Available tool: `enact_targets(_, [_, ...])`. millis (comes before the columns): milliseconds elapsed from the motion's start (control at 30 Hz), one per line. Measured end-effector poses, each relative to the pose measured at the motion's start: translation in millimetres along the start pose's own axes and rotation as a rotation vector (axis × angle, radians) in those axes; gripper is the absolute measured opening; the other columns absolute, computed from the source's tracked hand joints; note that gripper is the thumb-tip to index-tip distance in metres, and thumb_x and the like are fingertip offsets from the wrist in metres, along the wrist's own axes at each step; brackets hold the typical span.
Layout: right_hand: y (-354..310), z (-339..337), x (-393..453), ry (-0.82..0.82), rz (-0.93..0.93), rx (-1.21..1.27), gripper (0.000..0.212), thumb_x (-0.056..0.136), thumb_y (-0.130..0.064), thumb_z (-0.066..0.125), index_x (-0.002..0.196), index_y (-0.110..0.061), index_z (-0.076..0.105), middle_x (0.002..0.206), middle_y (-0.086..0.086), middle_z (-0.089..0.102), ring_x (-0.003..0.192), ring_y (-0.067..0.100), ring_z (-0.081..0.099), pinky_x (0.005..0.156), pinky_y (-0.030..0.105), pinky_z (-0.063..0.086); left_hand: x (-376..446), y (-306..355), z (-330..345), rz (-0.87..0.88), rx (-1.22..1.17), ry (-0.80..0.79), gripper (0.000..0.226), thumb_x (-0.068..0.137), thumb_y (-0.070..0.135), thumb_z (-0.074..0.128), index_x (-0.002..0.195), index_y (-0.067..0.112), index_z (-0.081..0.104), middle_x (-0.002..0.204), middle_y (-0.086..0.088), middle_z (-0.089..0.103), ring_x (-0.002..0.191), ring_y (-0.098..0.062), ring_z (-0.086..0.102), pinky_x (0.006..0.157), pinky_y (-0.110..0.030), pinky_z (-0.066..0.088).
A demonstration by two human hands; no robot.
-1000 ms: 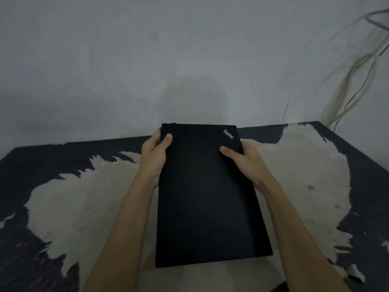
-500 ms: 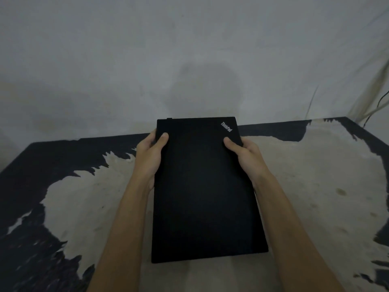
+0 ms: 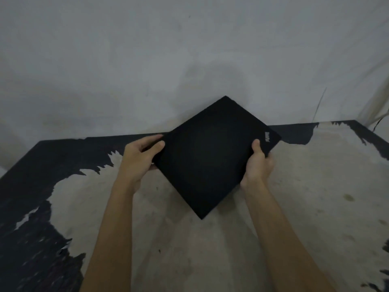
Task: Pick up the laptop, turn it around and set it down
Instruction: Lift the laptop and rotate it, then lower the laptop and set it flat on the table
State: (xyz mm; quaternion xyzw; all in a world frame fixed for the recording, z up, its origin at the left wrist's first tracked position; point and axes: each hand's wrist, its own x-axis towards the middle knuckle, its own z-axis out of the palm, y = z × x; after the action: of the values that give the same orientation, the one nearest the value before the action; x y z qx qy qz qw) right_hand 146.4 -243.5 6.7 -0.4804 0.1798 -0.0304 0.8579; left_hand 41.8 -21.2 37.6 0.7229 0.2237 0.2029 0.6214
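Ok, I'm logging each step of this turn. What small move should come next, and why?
Probably keep rotating the laptop the same way. It sits corner-on, a diamond, gripped by the left hand and right hand on opposite edges, with its logo at the right corner. That looks like a partial turn, too early to set down on the table.

the closed black laptop (image 3: 212, 157) has a matt, smooth lid that gives back almost no light; a small pale logo (image 3: 267, 137) at one corner looks slightly shiny against it. the dark table top (image 3: 294, 218) is worn: its black coating has flaked off across a wide patch, baring a pale, dull, rough-looking layer with ragged edges and a few stains. the grey-white wall (image 3: 126, 60) behind looks like matt plaster or paint, uneven and smudged.
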Motion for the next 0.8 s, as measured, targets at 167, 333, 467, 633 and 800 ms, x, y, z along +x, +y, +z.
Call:
enact_targets(167, [4.6, 7.9, -7.5, 0.152, -0.031, 0.120, 0.020, 0.100, -0.028, 0.063, 0.118, -0.021, 0.060, 0.110, -0.003, 0.071, 0.099, 0.016, 0.071, 0.081, 0.035, 0.061, 3.3, -8.0, 34.2, 0.015, -0.221, 0.196, 0.053, 0.095, 0.016, 0.068, 0.145, 0.023, 0.053, 0.120, -0.001, 0.070, 0.113, -0.020, 0.069, 0.094, -0.043, 0.059])
enact_targets(333, [5.2, 11.0, -9.8, 0.203, -0.056, 0.191, 0.023, 0.104, -0.026, 0.057, 0.126, -0.019, 0.054, 0.111, -0.005, 0.067, 0.096, 0.010, 0.069, 0.071, 0.024, 0.056, -12.9, -7.5, 72.4, 0.091, -0.223, 0.099, 0.062, 0.098, 0.018, 0.064, 0.154, 0.031, 0.040, 0.144, 0.006, 0.059, 0.128, -0.015, 0.059, 0.109, -0.044, 0.050])
enact_targets(467, [2.6, 10.1, -9.4, 0.207, -0.075, 0.213, 0.035, 0.103, -0.026, 0.057, 0.135, -0.014, 0.051, 0.119, -0.001, 0.066, 0.101, 0.013, 0.070, 0.068, 0.021, 0.056, -15.0, -8.9, 77.6, 0.084, -0.247, 0.032, 0.075, 0.096, 0.024, 0.069, 0.158, 0.038, 0.029, 0.147, 0.009, 0.055, 0.128, -0.014, 0.058, 0.107, -0.044, 0.051])
enact_targets(633, [5.0, 16.6, -6.5, 0.054, -0.136, 0.166, 0.024, 0.096, -0.016, 0.068, 0.113, -0.026, 0.055, 0.117, -0.003, 0.066, 0.106, 0.015, 0.070, 0.093, 0.038, 0.060, -7.1, -11.9, 56.9, 0.047, -0.281, 0.061, 0.067, 0.096, 0.025, 0.069, 0.154, 0.039, 0.037, 0.144, 0.008, 0.059, 0.125, -0.016, 0.061, 0.104, -0.044, 0.054])
enact_targets(800, [3.5, 16.3, -6.2, -0.135, -0.064, -0.021, 0.047, 0.089, -0.013, 0.075, 0.134, -0.014, 0.061, 0.118, 0.003, 0.072, 0.104, 0.022, 0.072, 0.075, 0.037, 0.065, 1.9, -17.2, 14.8, -0.028, -0.339, 0.093, 0.052, 0.095, 0.024, 0.071, 0.140, 0.042, 0.054, 0.132, 0.008, 0.068, 0.116, -0.019, 0.069, 0.097, -0.046, 0.058])
